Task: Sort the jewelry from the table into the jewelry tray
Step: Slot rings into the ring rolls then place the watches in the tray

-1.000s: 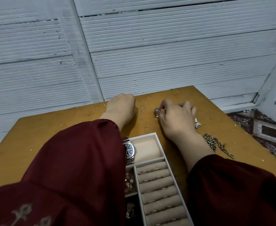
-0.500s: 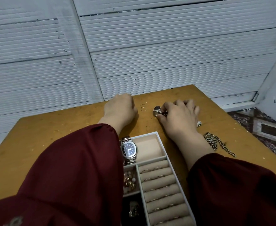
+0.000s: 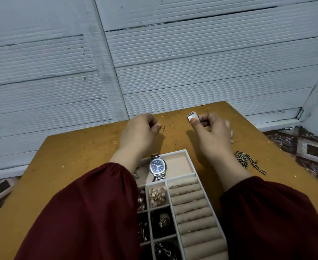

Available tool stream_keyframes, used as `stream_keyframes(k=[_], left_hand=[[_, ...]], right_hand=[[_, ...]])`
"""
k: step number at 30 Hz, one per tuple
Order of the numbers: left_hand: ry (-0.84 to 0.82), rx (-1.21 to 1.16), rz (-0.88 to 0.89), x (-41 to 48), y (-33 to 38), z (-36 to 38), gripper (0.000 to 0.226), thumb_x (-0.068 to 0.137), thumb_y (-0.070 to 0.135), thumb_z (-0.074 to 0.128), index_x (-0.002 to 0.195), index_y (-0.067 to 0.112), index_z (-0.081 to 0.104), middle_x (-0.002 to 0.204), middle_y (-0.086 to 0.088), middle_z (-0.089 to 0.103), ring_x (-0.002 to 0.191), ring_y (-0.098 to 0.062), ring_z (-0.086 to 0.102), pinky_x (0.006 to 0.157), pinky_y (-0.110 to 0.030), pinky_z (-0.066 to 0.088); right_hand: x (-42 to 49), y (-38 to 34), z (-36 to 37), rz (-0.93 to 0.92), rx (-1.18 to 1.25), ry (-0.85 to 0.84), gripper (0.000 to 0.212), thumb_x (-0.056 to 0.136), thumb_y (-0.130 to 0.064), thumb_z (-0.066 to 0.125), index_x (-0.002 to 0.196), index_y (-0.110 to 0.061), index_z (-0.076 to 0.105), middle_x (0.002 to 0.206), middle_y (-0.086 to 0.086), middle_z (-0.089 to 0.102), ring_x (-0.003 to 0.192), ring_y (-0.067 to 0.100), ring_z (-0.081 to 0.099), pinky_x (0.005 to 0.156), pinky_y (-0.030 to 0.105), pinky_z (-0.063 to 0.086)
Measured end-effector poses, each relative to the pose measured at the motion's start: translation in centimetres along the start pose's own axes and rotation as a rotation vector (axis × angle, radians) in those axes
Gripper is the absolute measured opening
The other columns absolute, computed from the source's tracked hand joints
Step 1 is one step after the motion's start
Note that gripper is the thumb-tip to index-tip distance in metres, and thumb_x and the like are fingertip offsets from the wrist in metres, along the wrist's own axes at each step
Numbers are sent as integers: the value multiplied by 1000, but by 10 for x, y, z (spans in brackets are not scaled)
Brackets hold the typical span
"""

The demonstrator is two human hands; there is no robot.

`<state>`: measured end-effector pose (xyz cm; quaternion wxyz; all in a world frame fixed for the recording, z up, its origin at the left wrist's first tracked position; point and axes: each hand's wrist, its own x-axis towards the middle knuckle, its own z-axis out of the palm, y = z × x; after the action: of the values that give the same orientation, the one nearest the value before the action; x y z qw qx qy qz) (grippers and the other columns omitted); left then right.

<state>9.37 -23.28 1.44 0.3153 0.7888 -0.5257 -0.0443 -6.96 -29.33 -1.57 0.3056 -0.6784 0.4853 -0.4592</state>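
Two loose rings (image 3: 171, 125) lie on the table (image 3: 79, 151) beyond the jewelry tray (image 3: 190, 160). The right hand (image 3: 215, 132) pinches a silver piece (image 3: 191, 116) above the table; the left hand (image 3: 138, 132) curls at a third ring (image 3: 162, 128), grip unclear. That thin hoop could slip and roll off the far edge. A sleeve (image 3: 88, 212) hides the tray's left side.

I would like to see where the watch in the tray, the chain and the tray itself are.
Watch (image 3: 157, 165): head view, on its blue dial.
Chain (image 3: 243, 158): head view, on the bunched links.
Tray (image 3: 175, 152): head view, on its far white rim.
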Motion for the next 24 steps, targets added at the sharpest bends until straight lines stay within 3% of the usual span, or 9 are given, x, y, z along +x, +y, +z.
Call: stream_keyframes(k=[3,5,7,9,11,14,17,20,24], left_hand=[[40,-91,10,-24,5,-10,12,89,30,63,78,26,60,81,4,65,84,-22,62,75,-35,50],[53,-153,11,-43,10,-15,14,89,30,63,75,27,61,75,9,63,79,-18,62,71,-32,49],[45,-234,0,-62,15,-19,16,90,29,63,74,30,61,73,14,61,73,-11,59,66,-27,45],[43,-316,-11,-82,20,-22,16,90,25,63,75,29,63,71,14,61,66,-7,56,63,-25,44],[47,-399,-32,-103,24,-22,17,89,21,64,74,27,64,70,11,63,63,-7,57,64,-27,49],[56,-542,-100,-135,28,-20,12,88,20,66,77,23,66,69,7,67,63,-14,62,63,-42,57],[87,-568,-86,-163,34,-16,9,89,18,65,81,18,67,72,8,65,62,-4,58,62,-27,51],[93,-609,-73,-188,44,-10,10,90,9,62,81,13,65,69,11,61,57,9,56,56,-6,39],[189,-468,-20,-213,37,5,14,91,13,61,82,23,62,79,11,65,75,2,60,67,-13,46]], right_hand=[[-16,-11,-10,110,278,-36,18,74,-55,60,76,-37,59,73,-8,60,84,24,58,86,50,49],[-31,-18,-22,162,426,-86,13,77,-44,67,74,-32,62,79,5,63,73,18,59,78,49,54],[-47,-22,-35,207,528,-123,11,86,-25,67,79,-20,62,84,17,60,71,16,56,71,35,56],[-65,-25,-48,237,569,-132,12,89,-15,64,79,-14,58,82,14,55,70,13,51,58,17,48],[-81,-25,-58,263,568,-117,12,89,-12,63,78,-15,58,78,8,55,67,11,49,53,13,42],[-106,-25,-70,284,581,-113,10,89,-11,61,80,-14,60,71,5,55,63,11,47,49,14,39],[-128,-23,-78,303,615,-92,13,89,-9,61,77,-15,61,68,1,57,61,9,48,50,14,41],[-146,-17,-81,312,634,-57,15,89,-8,60,76,-16,60,68,2,56,64,13,48,58,23,42],[-153,-15,-82,317,685,-17,14,89,-6,59,78,-15,58,68,-1,58,64,10,53,61,23,45]])
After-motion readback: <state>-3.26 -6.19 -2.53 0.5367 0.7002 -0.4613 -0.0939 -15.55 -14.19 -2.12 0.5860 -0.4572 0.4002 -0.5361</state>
